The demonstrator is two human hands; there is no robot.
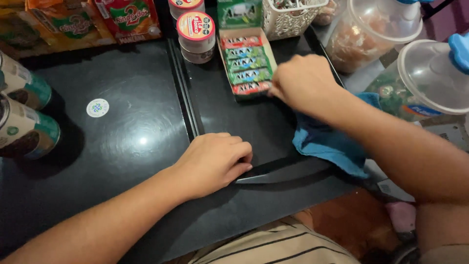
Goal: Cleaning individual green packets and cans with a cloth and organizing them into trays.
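My left hand (pixel 215 161) rests palm down on the black glossy counter (pixel 132 146), fingers curled at the near edge of a raised black panel (pixel 254 124). My right hand (pixel 305 83) is closed, its fingers touching the near end of an open cardboard box (pixel 244 61) of red and green candy packs. A blue cloth (pixel 327 144) lies under my right wrist, draped over the counter's right edge. Whether the right hand grips the box or a candy pack cannot be made out.
Two round tubs (pixel 196 36) with red-rimmed lids stand behind the box. A white lattice basket (pixel 288 17) and clear plastic jars (pixel 376 34) sit at back right. Two cans (pixel 24 129) lie at the left. Snack bags (pixel 93 19) line the back. A round sticker (pixel 97 108) is on the counter.
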